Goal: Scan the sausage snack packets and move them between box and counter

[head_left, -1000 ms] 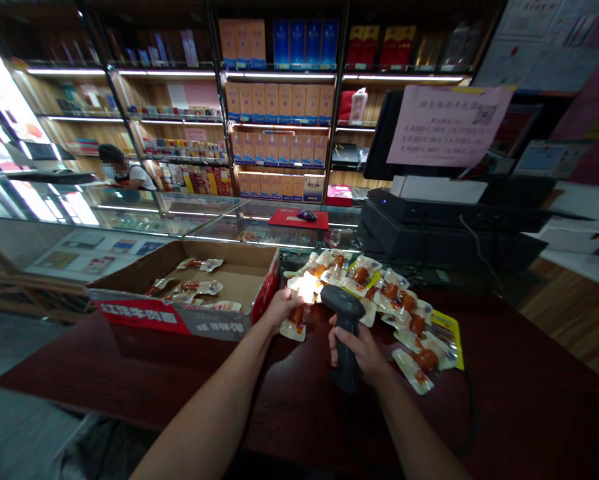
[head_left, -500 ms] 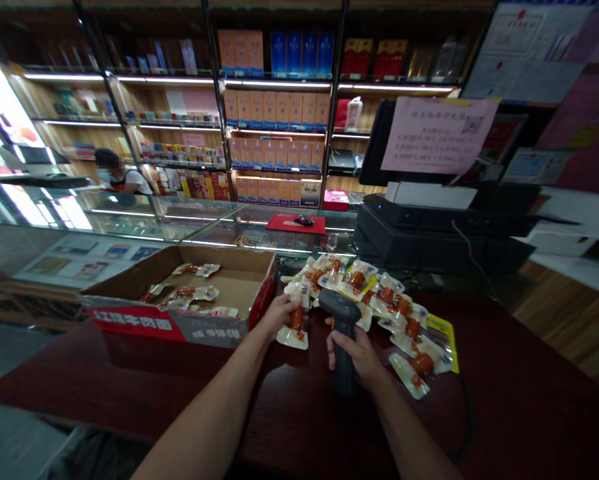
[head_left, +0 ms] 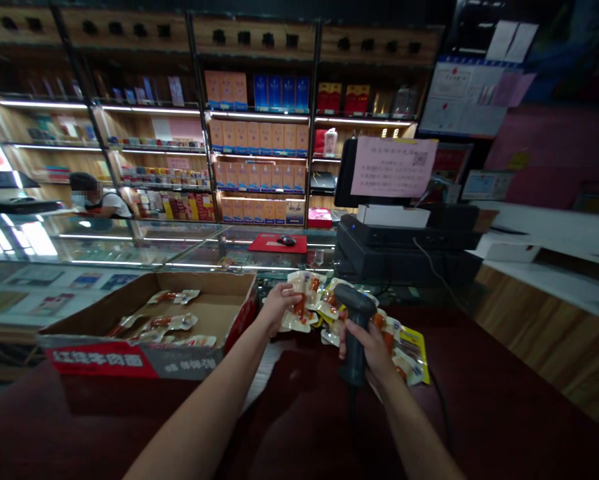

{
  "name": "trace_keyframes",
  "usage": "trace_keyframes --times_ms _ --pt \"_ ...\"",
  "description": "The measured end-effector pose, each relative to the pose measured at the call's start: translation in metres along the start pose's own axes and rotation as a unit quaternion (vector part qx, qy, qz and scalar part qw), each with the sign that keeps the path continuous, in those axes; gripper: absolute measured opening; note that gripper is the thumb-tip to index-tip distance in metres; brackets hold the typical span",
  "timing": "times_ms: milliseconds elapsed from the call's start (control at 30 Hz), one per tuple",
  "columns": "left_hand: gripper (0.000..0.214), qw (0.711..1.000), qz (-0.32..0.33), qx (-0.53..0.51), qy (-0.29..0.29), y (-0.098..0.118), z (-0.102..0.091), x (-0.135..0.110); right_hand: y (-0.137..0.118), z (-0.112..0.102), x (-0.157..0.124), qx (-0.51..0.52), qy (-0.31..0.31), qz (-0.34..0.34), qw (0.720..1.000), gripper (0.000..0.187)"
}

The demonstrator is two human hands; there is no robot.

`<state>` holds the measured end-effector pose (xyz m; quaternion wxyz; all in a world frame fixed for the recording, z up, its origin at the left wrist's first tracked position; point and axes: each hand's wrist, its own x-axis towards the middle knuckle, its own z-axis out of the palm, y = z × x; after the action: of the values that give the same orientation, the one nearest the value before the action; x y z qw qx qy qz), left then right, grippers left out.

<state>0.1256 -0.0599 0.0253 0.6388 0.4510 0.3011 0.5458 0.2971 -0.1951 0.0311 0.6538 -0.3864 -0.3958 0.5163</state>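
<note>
My left hand (head_left: 277,301) is closed on a clear snack packet (head_left: 299,308) with an orange-red piece inside, held just above the dark red counter (head_left: 479,393). My right hand (head_left: 370,347) grips the handle of a black barcode scanner (head_left: 354,319), whose head points toward that packet. Behind the scanner lies a spread of several similar packets (head_left: 399,343). Left of my hands stands an open cardboard box (head_left: 144,353) with a few packets on its bottom.
A black till with a screen and a pink paper notice (head_left: 393,167) stands behind the packets. Glass display cases (head_left: 129,243) run to the left, where a person (head_left: 92,200) sits. Shelves of boxed goods (head_left: 259,140) fill the back wall. A red mouse mat (head_left: 278,243) lies on the glass.
The view tilted up and shifted right. My left hand lifted the packet up from the counter toward the scanner head; my right hand kept its hold on the scanner.
</note>
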Motion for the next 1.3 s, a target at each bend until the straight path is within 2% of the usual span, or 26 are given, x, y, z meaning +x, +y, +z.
trace_keyframes --times_ms 67,167,233,300,400,500,600,733,800,900,1000,1067,1100,1167,1300 --pt "0.046 0.999 0.035 0.036 0.019 -0.001 0.017 0.025 -0.011 -0.006 0.001 0.006 0.013 -0.019 1.0 0.029" --pt "0.039 0.99 0.052 0.129 0.013 -0.008 0.038 0.056 -0.023 -0.013 -0.001 0.019 0.024 -0.041 0.999 0.028" --pt "0.035 0.974 0.07 0.213 0.021 -0.015 0.047 0.068 -0.026 -0.017 -0.002 0.018 0.032 -0.048 0.998 0.027" --pt "0.034 0.953 0.118 0.277 0.023 -0.022 0.049 0.072 -0.027 -0.021 -0.004 0.01 0.045 -0.047 0.998 0.025" --pt "0.023 0.926 0.168 0.336 -0.027 -0.032 0.044 0.068 -0.025 -0.028 -0.005 -0.003 0.048 -0.034 0.998 0.026" --pt "0.014 0.923 0.16 0.342 -0.073 -0.042 0.041 0.059 -0.023 -0.031 -0.006 0.006 0.044 -0.033 0.998 0.026" --pt "0.016 0.936 0.167 0.306 -0.057 -0.05 0.045 0.051 -0.022 -0.03 -0.006 0.023 0.042 -0.041 0.998 0.027" --pt "0.011 0.906 0.181 0.382 -0.013 -0.054 0.058 0.043 -0.017 -0.026 -0.003 0.019 0.035 -0.033 0.999 0.03" --pt "0.008 0.898 0.188 0.398 0.001 -0.049 0.061 0.039 -0.012 -0.023 -0.002 0.022 0.029 -0.03 0.999 0.034" --pt "0.009 0.908 0.205 0.365 0.015 -0.029 0.057 0.032 -0.004 -0.018 -0.002 0.03 0.02 -0.031 0.999 0.037" --pt "0.013 0.904 0.235 0.355 0.04 0.009 0.032 0.026 0.002 -0.013 -0.003 0.03 0.011 -0.019 0.999 0.037" --pt "0.014 0.879 0.244 0.406 0.064 0.043 0.0 0.024 0.005 -0.008 -0.004 0.025 0.005 -0.002 1.0 0.036" --pt "0.013 0.858 0.226 0.454 0.088 0.06 -0.021 0.024 0.006 -0.005 -0.004 0.022 0.002 0.005 1.0 0.035" --pt "0.013 0.798 0.156 0.568 0.126 0.093 -0.069 0.023 0.009 0.002 -0.005 0.02 -0.004 0.013 1.0 0.034" --pt "0.017 0.651 -0.024 0.755 0.075 0.136 -0.165 0.014 0.019 0.02 -0.008 0.026 -0.028 0.023 0.999 0.035"
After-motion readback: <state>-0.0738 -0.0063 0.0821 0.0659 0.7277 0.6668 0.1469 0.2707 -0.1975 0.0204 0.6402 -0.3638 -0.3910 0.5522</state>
